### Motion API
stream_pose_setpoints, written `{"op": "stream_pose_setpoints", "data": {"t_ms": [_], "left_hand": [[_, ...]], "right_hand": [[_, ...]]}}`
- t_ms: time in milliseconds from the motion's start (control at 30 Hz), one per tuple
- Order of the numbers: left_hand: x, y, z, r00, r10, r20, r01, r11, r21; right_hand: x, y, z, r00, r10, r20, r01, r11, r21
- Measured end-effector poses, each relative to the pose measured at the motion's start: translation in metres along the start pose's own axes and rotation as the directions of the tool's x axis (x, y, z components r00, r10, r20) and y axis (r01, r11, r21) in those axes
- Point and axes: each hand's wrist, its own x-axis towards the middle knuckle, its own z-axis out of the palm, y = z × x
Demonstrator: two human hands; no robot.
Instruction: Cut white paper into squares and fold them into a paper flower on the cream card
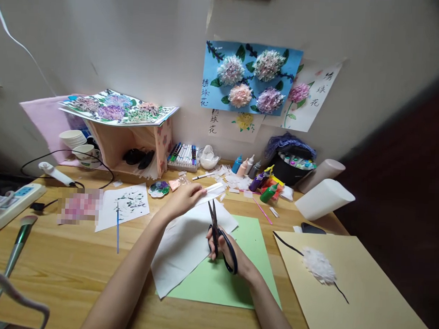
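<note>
Over the green sheet [232, 272], our right hand [225, 249] gripped barely parted scissors [216, 232] while our left hand [183, 199] pinched the white paper [183, 245] strip; we judged tauter paper would cut cleaner.

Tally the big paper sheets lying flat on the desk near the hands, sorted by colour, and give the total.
White paper sheet, held at its far edge by the left hand while the right hand works the black-handled scissors: 1
Light green paper sheet: 1
Tan card sheet with the white fluffy flower: 1
White sheet with dark paint marks: 1
Total: 4
</note>
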Motion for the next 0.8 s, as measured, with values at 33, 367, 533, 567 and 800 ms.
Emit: {"op": "stream_pose_setpoints", "data": {"t_ms": [33,367,533,567,800], "left_hand": [[0.000,0.002,0.001,1.000,0.007,0.030,-0.007,1.000,-0.003],[0.000,0.001,0.003,0.985,0.071,0.154,-0.071,0.997,-0.007],[0.001,0.001,0.006,0.982,0.076,0.175,-0.069,0.996,-0.048],[0.001,0.001,0.006,0.981,0.076,0.179,-0.067,0.996,-0.056],[0.003,-0.004,0.008,0.984,0.049,0.170,-0.031,0.994,-0.107]], "right_hand": [[-0.001,0.000,0.000,1.000,0.002,-0.002,-0.002,0.999,-0.035],[-0.001,-0.010,-0.009,0.994,0.103,-0.042,-0.106,0.993,-0.055],[-0.001,-0.010,-0.009,0.991,0.127,-0.045,-0.128,0.992,-0.021],[-0.001,-0.009,-0.008,0.991,0.124,-0.044,-0.125,0.992,-0.021],[0.000,-0.006,-0.006,0.989,0.098,-0.113,-0.111,0.988,-0.111]]}}
